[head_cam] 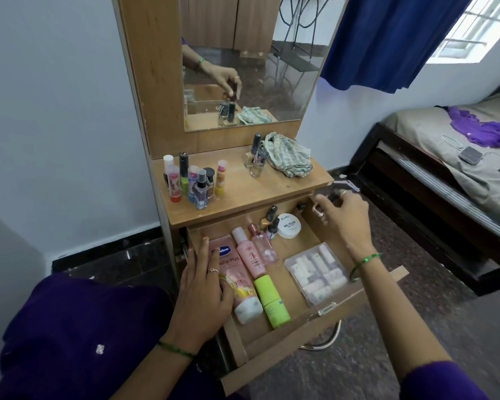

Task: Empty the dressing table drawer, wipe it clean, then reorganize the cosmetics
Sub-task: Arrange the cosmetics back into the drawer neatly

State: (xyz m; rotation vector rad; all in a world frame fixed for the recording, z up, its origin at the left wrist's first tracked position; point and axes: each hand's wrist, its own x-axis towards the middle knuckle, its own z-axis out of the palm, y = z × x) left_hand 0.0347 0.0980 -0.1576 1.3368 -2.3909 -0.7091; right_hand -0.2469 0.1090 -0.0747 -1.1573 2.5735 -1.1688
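The wooden drawer [298, 336] is pulled out under the dressing table top [251, 192]. Inside lie pink lotion tubes [247, 252], a green stick [270, 301], a clear pink bottle [263, 245], small nail polish bottles [270, 217], a white nail polish remover jar [289, 225] and a clear plastic box [318, 272] of small items. My left hand [205, 287] rests flat on the drawer's left edge and a pink tube. My right hand [344, 215] grips a small dark bottle [334, 194] at the drawer's far right corner.
A group of lip balms and small bottles [191, 180] stands on the table top's left side. Two clear bottles [257, 158] and a crumpled checked cloth [289, 154] lie on its right. A mirror [243, 67] rises behind. A bed [451, 174] stands close on the right.
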